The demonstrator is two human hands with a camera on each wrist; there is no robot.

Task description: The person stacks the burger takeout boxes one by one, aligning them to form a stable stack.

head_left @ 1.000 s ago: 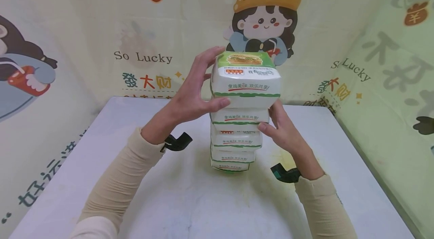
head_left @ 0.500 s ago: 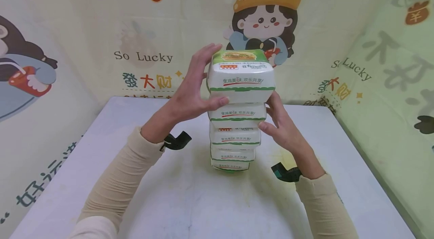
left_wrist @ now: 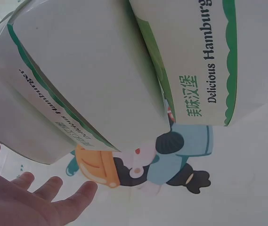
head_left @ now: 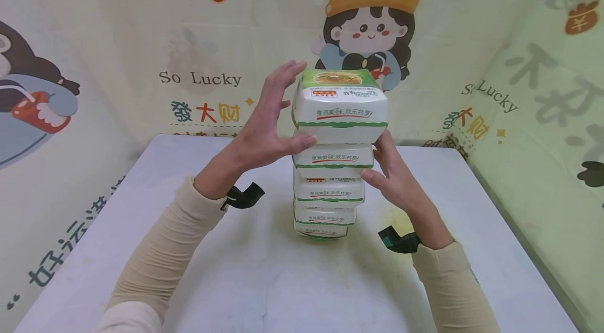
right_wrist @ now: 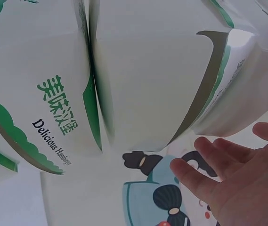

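Several white and green hamburger boxes stand in one tall, slightly uneven stack. The top hamburger box, with a burger picture on its lid, rests on the second hamburger box. My left hand is spread at the left side of the top box, its thumb in front of the lower left corner. In the left wrist view, the fingers are apart from the cardboard. Lower on the right, my right hand is beside the upper boxes, thumb near the second box's front corner. The right wrist view shows its fingers extended, with a gap to the boxes.
The stack stands on a white table. Behind it hangs a printed cloth backdrop, which also covers both sides. The lower hamburger boxes support the upper ones. A black wrist strap juts from each wrist.
The upper part of the stack has swayed left, then partly back right. My left hand has shifted slightly left, and its fingers are farther from the top box. The right hand has barely moved.
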